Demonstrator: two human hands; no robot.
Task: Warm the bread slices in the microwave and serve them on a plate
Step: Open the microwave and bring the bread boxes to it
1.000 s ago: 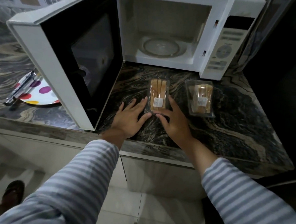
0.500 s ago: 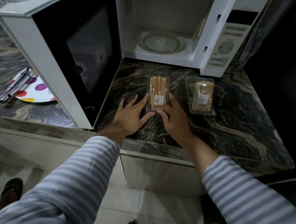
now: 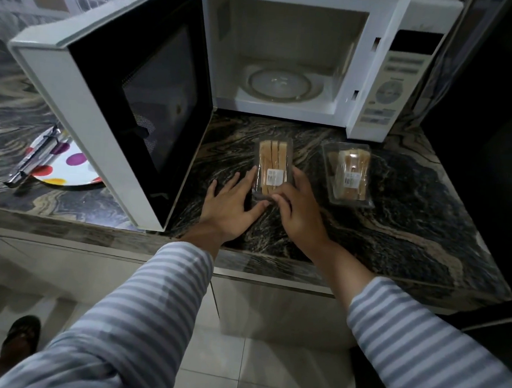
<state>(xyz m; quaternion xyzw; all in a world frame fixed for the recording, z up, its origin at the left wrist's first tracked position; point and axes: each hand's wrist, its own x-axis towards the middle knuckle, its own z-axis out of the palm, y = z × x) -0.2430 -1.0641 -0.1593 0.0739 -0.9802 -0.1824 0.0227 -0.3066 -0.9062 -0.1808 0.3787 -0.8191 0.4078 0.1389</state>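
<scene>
A clear plastic pack of bread slices [image 3: 272, 162] lies on the dark marbled counter [image 3: 395, 230] in front of the white microwave [image 3: 285, 62], whose door [image 3: 129, 98] stands wide open to the left. Its glass turntable [image 3: 280, 84] is bare. My left hand [image 3: 230, 206] rests flat on the counter with its fingertips against the pack's left edge. My right hand [image 3: 300, 208] curls around the pack's near right corner. A second bread pack [image 3: 349, 175] lies to the right, untouched. A polka-dot plate [image 3: 63, 169] sits left, behind the door.
Metal tongs [image 3: 32, 160] lie across the plate. The open door juts out over the counter between my hands and the plate. A dark wall or appliance [image 3: 488, 146] bounds the counter on the right. A sandalled foot [image 3: 19, 335] shows on the tiled floor.
Both hands stay at the nearer bread pack; the right hand's fingers have closed further around its near corner. The camera has shifted slightly.
</scene>
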